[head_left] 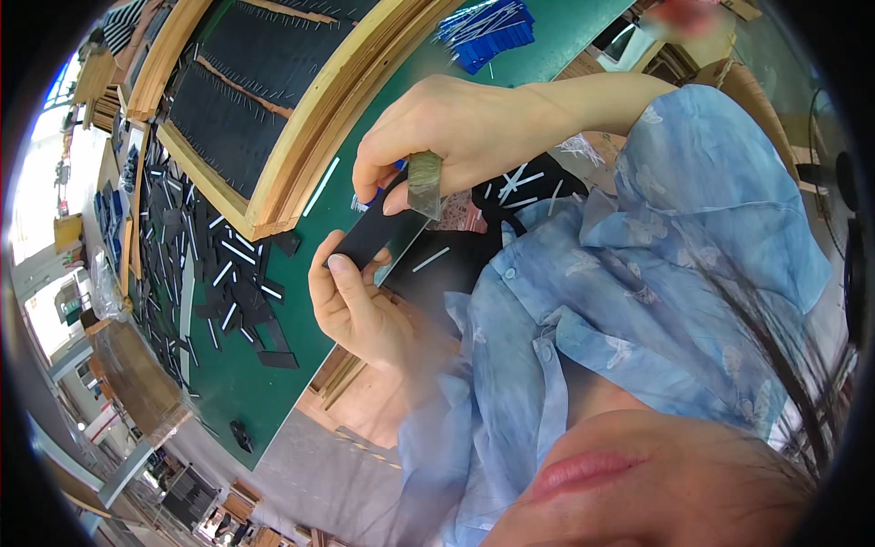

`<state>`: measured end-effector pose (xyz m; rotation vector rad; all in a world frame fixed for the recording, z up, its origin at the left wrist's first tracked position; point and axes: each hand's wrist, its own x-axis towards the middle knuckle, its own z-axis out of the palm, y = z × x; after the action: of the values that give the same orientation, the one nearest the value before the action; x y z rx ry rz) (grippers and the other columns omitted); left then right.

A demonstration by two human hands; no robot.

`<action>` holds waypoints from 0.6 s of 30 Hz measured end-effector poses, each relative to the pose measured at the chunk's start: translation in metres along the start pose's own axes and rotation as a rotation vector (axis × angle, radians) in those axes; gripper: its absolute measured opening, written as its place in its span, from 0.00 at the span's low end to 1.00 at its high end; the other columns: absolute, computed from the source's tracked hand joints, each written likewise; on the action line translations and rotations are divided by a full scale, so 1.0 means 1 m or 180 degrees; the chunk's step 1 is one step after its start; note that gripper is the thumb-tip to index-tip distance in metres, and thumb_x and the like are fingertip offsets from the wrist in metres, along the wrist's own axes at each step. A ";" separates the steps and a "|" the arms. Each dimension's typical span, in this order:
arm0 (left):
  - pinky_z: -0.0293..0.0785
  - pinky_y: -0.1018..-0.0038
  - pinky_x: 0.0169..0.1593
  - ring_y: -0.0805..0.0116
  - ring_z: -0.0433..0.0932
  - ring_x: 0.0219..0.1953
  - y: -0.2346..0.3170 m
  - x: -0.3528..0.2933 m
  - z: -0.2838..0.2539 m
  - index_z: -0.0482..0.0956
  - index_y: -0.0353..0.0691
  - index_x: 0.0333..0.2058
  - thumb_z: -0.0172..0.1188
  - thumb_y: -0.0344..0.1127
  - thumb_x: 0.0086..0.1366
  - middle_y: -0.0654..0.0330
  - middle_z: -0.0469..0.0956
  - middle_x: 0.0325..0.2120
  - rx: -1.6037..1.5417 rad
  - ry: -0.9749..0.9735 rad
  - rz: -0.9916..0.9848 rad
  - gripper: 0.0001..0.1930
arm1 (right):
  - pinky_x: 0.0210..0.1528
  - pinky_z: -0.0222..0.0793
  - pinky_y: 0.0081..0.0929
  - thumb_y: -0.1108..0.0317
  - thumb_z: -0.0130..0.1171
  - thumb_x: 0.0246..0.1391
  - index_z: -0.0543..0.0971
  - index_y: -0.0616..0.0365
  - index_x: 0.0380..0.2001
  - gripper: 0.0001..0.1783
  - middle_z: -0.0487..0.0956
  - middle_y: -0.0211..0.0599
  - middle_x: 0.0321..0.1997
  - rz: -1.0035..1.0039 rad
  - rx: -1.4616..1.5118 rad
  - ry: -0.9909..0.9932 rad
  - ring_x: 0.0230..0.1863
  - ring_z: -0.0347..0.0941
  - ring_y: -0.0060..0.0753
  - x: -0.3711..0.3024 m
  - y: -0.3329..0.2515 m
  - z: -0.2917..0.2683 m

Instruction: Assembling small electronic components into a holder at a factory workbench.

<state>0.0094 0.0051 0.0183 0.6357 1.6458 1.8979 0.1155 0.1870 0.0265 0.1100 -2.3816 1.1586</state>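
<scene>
I note my left hand (351,305) pinching a thin black flat strip (374,232) above the green counter (246,383); my right hand (447,137) grips a small metal blade (425,185) against it. Strip looks light, stiff, best held by edges

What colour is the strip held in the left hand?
Black: the flat strip pinched in the left hand is plain black, seen best in the head view.
</scene>
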 end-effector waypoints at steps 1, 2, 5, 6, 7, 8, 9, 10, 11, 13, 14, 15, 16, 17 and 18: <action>0.74 0.78 0.36 0.71 0.77 0.28 0.000 0.000 0.000 0.71 0.26 0.46 0.49 0.35 0.69 0.51 0.78 0.31 -0.0025 0.0015 -0.0004 0.16 | 0.36 0.70 0.31 0.62 0.64 0.46 0.78 0.56 0.34 0.13 0.80 0.35 0.30 0.0002 -0.0001 -0.0003 0.34 0.77 0.39 0.000 0.000 0.000; 0.74 0.77 0.36 0.71 0.77 0.28 -0.001 0.000 0.000 0.71 0.26 0.46 0.49 0.35 0.69 0.51 0.78 0.31 -0.0044 0.0024 -0.0005 0.16 | 0.35 0.70 0.31 0.62 0.64 0.46 0.78 0.56 0.34 0.13 0.80 0.35 0.29 0.0007 -0.0012 0.0003 0.34 0.77 0.39 0.000 0.000 0.000; 0.74 0.77 0.36 0.71 0.77 0.27 0.000 0.000 -0.002 0.70 0.26 0.46 0.49 0.35 0.69 0.52 0.78 0.30 -0.0065 0.0064 -0.0090 0.16 | 0.35 0.70 0.31 0.61 0.64 0.47 0.78 0.56 0.34 0.13 0.80 0.35 0.29 0.0056 -0.0007 -0.0009 0.33 0.77 0.39 -0.001 -0.001 0.001; 0.74 0.77 0.36 0.71 0.77 0.27 0.000 0.000 -0.002 0.70 0.26 0.46 0.49 0.35 0.69 0.52 0.78 0.30 -0.0064 0.0069 -0.0087 0.16 | 0.35 0.69 0.31 0.61 0.64 0.47 0.78 0.55 0.34 0.13 0.80 0.35 0.29 0.0098 0.0012 -0.0027 0.33 0.77 0.39 0.000 -0.001 0.002; 0.74 0.78 0.36 0.71 0.77 0.27 0.000 -0.001 -0.002 0.70 0.26 0.46 0.49 0.35 0.69 0.52 0.78 0.30 -0.0027 0.0079 -0.0060 0.16 | 0.35 0.69 0.31 0.61 0.64 0.47 0.78 0.55 0.34 0.13 0.80 0.35 0.29 0.0093 0.0014 -0.0030 0.33 0.77 0.39 0.000 -0.001 0.003; 0.74 0.78 0.36 0.71 0.77 0.27 0.001 -0.001 -0.002 0.70 0.25 0.46 0.49 0.35 0.69 0.52 0.78 0.30 0.0009 0.0082 -0.0036 0.16 | 0.35 0.69 0.31 0.61 0.64 0.47 0.78 0.55 0.34 0.13 0.80 0.35 0.29 0.0073 0.0016 -0.0009 0.33 0.77 0.39 0.000 0.000 0.004; 0.74 0.78 0.36 0.71 0.77 0.27 0.001 -0.001 -0.002 0.70 0.25 0.46 0.49 0.35 0.69 0.52 0.78 0.30 0.0008 0.0083 -0.0036 0.16 | 0.35 0.69 0.31 0.61 0.64 0.47 0.78 0.55 0.34 0.14 0.80 0.35 0.29 0.0052 0.0018 0.0011 0.33 0.77 0.39 0.000 0.000 0.004; 0.74 0.78 0.36 0.71 0.77 0.27 0.000 -0.001 -0.003 0.70 0.25 0.46 0.49 0.35 0.69 0.52 0.78 0.30 0.0012 0.0080 -0.0013 0.16 | 0.35 0.69 0.31 0.61 0.64 0.47 0.78 0.55 0.34 0.14 0.80 0.35 0.29 0.0052 0.0018 0.0010 0.33 0.77 0.39 0.000 0.000 0.004; 0.74 0.78 0.36 0.71 0.77 0.27 -0.001 -0.001 -0.003 0.70 0.25 0.46 0.49 0.35 0.69 0.53 0.78 0.30 0.0013 0.0074 0.0006 0.16 | 0.35 0.69 0.31 0.61 0.64 0.47 0.78 0.56 0.35 0.14 0.79 0.35 0.29 0.0009 0.0037 0.0034 0.33 0.77 0.39 -0.001 0.000 0.004; 0.74 0.79 0.36 0.72 0.77 0.28 0.000 -0.001 -0.002 0.70 0.25 0.47 0.49 0.35 0.69 0.53 0.78 0.30 -0.0065 0.0065 -0.0022 0.16 | 0.34 0.69 0.31 0.61 0.64 0.47 0.78 0.56 0.35 0.14 0.79 0.36 0.28 -0.0028 0.0052 0.0058 0.32 0.77 0.39 -0.001 -0.001 0.003; 0.74 0.79 0.36 0.72 0.76 0.28 0.000 -0.001 -0.002 0.70 0.25 0.47 0.49 0.35 0.69 0.53 0.77 0.30 -0.0132 0.0065 -0.0039 0.16 | 0.35 0.70 0.30 0.62 0.64 0.47 0.78 0.57 0.35 0.13 0.80 0.35 0.31 -0.0020 0.0105 -0.0031 0.34 0.76 0.38 -0.001 -0.003 0.002; 0.74 0.79 0.36 0.72 0.76 0.28 0.000 -0.001 -0.002 0.70 0.25 0.47 0.49 0.35 0.69 0.53 0.77 0.30 -0.0130 0.0066 -0.0038 0.16 | 0.35 0.71 0.28 0.64 0.64 0.48 0.77 0.58 0.35 0.13 0.80 0.34 0.34 -0.0012 0.0157 -0.0120 0.35 0.76 0.36 0.000 -0.004 0.001; 0.73 0.79 0.36 0.72 0.76 0.28 -0.001 0.000 -0.004 0.70 0.25 0.47 0.49 0.35 0.69 0.52 0.77 0.30 -0.0150 0.0050 -0.0070 0.16 | 0.35 0.71 0.28 0.64 0.64 0.48 0.77 0.58 0.35 0.13 0.80 0.34 0.34 -0.0014 0.0159 -0.0119 0.35 0.76 0.36 0.000 -0.005 0.000; 0.73 0.79 0.36 0.72 0.76 0.28 -0.001 0.000 -0.005 0.69 0.25 0.47 0.49 0.35 0.69 0.52 0.78 0.30 -0.0173 0.0037 -0.0098 0.16 | 0.35 0.71 0.29 0.64 0.64 0.48 0.77 0.58 0.35 0.13 0.80 0.34 0.34 -0.0064 0.0256 -0.0159 0.35 0.76 0.37 0.000 -0.006 0.000; 0.73 0.79 0.36 0.72 0.76 0.28 -0.001 0.000 -0.005 0.69 0.25 0.47 0.49 0.35 0.69 0.52 0.78 0.30 -0.0172 0.0041 -0.0093 0.16 | 0.35 0.70 0.29 0.65 0.64 0.48 0.77 0.58 0.35 0.13 0.80 0.34 0.34 -0.0115 0.0354 -0.0199 0.35 0.76 0.37 0.001 -0.007 0.000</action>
<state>0.0059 0.0014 0.0169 0.5758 1.5975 1.9226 0.1167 0.1832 0.0319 0.2286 -2.3582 1.2880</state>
